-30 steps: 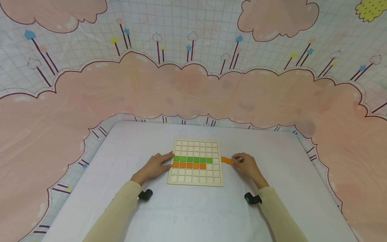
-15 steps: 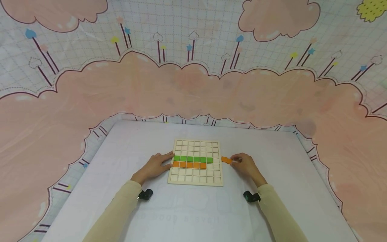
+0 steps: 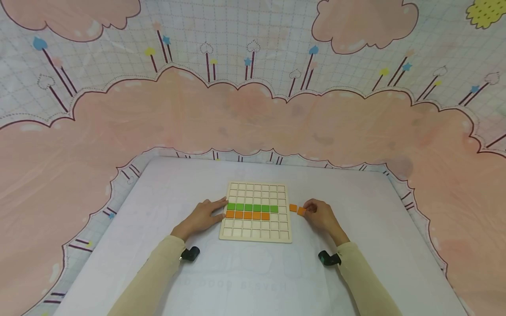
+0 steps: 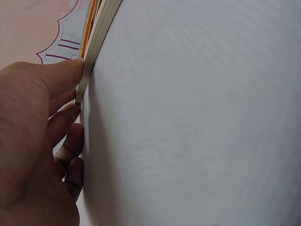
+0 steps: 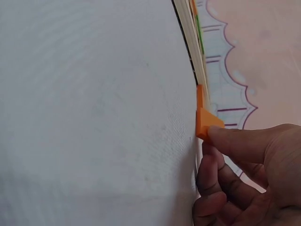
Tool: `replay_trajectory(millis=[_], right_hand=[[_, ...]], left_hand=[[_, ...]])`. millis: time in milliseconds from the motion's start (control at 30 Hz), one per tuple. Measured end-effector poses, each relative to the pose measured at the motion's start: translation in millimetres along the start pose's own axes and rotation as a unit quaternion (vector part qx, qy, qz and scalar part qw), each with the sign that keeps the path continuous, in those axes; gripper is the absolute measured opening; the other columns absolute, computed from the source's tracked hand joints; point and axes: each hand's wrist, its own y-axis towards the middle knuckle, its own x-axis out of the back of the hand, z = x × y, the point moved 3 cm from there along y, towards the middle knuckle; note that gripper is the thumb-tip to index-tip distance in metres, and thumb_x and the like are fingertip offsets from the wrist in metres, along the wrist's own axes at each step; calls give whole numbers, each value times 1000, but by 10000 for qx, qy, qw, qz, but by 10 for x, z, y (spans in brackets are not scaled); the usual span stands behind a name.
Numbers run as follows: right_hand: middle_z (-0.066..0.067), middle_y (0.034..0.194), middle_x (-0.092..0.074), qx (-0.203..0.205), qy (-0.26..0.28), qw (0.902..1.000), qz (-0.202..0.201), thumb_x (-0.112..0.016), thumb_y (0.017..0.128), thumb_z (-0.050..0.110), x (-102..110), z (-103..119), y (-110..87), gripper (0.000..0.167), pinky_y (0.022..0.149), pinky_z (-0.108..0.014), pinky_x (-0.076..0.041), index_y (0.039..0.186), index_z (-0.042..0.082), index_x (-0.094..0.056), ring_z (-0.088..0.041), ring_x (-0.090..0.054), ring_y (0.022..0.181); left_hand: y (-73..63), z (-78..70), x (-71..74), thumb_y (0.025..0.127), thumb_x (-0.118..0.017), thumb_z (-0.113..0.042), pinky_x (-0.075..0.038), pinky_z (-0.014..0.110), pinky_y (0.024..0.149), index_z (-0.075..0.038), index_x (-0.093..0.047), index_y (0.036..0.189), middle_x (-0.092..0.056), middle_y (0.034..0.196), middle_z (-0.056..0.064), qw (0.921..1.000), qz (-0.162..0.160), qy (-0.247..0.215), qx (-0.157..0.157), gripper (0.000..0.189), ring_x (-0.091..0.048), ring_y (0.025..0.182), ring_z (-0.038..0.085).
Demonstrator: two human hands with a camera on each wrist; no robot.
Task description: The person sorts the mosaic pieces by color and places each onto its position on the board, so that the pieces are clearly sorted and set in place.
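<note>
A square wooden grid board [image 3: 256, 235] lies on the white table. Green square tiles [image 3: 253, 207] run along one of its rows, and orange square tiles [image 3: 247, 215] fill part of the row just below. My left hand [image 3: 200, 217] touches the board's left edge with thumb and fingertips. Right of the board, my right hand [image 3: 322, 218] pinches an orange tile [image 5: 209, 123] between thumb and finger, tilted up in the right wrist view. Another orange tile [image 3: 293, 207] lies flat between that one and the board's right edge.
The white tabletop [image 3: 245, 281] extends around the board. A cloud-patterned cloth [image 3: 253, 118] hangs behind and beside the table. Each wrist carries a small black camera, such as the right one [image 3: 329, 258].
The pinched orange tile has shifted slightly right, opening a small gap from the other loose orange tile. My left hand and the board stay in place.
</note>
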Motion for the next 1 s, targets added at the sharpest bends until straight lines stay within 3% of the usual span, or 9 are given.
replay_trajectory(millis=[433,700,1000], right_hand=[[-9,97,-70,281,35,9996,-59,-70,88,6,-27,145,-40,12,77,-32,-50,100,7,-69,-21,-59,86],[-8,95,-70,515,307,9982,30,-71,87,4,-55,254,-78,12,71,-28,-50,98,6,-68,-19,-61,85],[-6,95,-70,452,312,9984,107,-74,85,5,-138,328,-88,14,74,-28,-48,98,8,-69,-17,-59,84]], left_hand=[[-13,-16,15,97,-60,-36,-40,40,92,-23,-46,148,-38,158,-7,10000,-55,-33,-73,54,-45,98,15],[-7,-5,8,97,-60,-37,-40,38,88,-25,-46,148,-39,158,-7,10000,-34,-44,-25,54,-44,96,15],[-5,-9,2,97,-60,-37,-41,39,88,-25,-45,148,-39,158,-7,10000,-41,-64,7,55,-45,99,17]])
